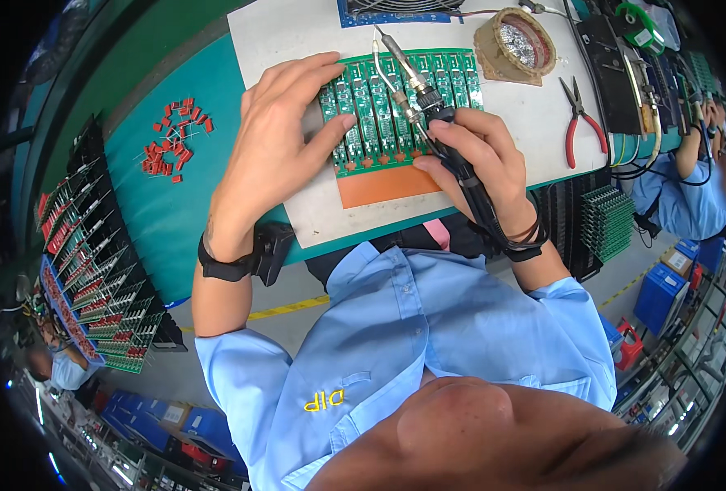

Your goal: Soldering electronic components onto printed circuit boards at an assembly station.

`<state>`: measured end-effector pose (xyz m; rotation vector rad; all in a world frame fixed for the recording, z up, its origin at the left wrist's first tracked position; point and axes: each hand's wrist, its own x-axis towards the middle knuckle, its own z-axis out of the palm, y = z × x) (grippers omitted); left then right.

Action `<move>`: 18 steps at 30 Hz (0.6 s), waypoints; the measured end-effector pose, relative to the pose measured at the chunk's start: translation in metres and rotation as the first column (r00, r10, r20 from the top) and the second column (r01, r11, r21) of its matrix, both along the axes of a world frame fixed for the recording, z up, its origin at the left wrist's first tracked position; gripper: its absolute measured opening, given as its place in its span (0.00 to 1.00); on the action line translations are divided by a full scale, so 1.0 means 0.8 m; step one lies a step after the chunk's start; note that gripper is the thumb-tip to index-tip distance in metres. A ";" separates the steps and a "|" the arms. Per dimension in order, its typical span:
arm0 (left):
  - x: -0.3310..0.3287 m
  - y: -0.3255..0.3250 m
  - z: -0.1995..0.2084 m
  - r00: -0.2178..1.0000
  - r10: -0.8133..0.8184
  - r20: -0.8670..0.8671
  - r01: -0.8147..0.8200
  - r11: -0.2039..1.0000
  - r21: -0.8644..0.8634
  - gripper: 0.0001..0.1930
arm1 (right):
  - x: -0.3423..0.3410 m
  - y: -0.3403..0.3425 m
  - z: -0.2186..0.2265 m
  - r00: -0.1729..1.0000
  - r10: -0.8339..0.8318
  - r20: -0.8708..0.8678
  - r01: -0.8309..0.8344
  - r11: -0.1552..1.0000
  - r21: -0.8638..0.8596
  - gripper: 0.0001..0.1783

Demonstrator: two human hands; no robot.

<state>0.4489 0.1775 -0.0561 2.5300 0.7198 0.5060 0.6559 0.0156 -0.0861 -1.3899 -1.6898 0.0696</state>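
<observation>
On the white sheet (pixel 322 217), spreads the left hand (pixel 285 135) wide at the left end of a green circuit-board panel (pixel 368 106), with thumb and fingers well apart. In the right hand (pixel 487 159), grips a soldering tool (pixel 435 105) by its black handle, with its tip pointing past the panel's far edge. Has an orange sheet (pixel 387 188) along the near edge, red-handled pliers (pixel 576 111) to the right, red components (pixel 184 154) to the left.

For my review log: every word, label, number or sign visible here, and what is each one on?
Light-blue shirt: short yellow lettering, upside down; legible, but its wording is withheld.
Green circuit boards: fine pale markings, too small to read.
Green spool: pale label, too small.
</observation>
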 end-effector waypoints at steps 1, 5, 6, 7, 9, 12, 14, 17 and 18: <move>0.001 0.001 0.000 1.000 -0.006 0.003 0.006 1.000 0.001 0.23 | 0.001 0.000 0.000 1.000 0.004 0.002 -0.004 1.000 0.004 0.33; 0.002 0.002 0.000 1.000 0.003 -0.019 -0.003 1.000 -0.006 0.21 | 0.001 0.001 -0.002 1.000 0.016 0.005 -0.016 1.000 0.010 0.32; 0.003 0.002 0.000 1.000 0.012 -0.017 -0.012 1.000 -0.002 0.20 | 0.001 0.001 -0.002 1.000 0.015 0.008 -0.015 1.000 0.010 0.32; 0.004 0.001 0.000 1.000 0.021 -0.014 -0.021 1.000 0.002 0.19 | 0.001 0.001 -0.002 1.000 0.013 0.007 -0.013 1.000 0.006 0.32; 0.005 0.001 -0.001 0.999 0.031 -0.012 -0.031 1.000 0.007 0.19 | 0.001 0.001 -0.002 1.000 0.016 0.010 -0.016 1.000 0.012 0.32; 0.008 0.002 -0.006 0.997 0.070 0.009 -0.070 0.998 -0.005 0.18 | 0.001 0.002 -0.001 1.000 0.021 0.008 -0.021 1.000 0.013 0.32; 0.012 0.004 -0.011 0.997 0.079 0.026 -0.079 0.997 -0.020 0.19 | 0.002 0.001 -0.001 1.000 0.020 0.012 -0.020 1.000 0.010 0.31; 0.015 0.006 -0.015 0.992 0.104 0.072 -0.100 0.993 -0.063 0.20 | 0.002 0.000 -0.003 1.000 0.024 0.012 -0.024 1.000 0.005 0.32; 0.016 0.007 -0.015 0.992 0.104 0.077 -0.099 0.993 -0.067 0.22 | 0.002 0.000 -0.003 1.000 0.026 0.012 -0.026 1.000 0.002 0.32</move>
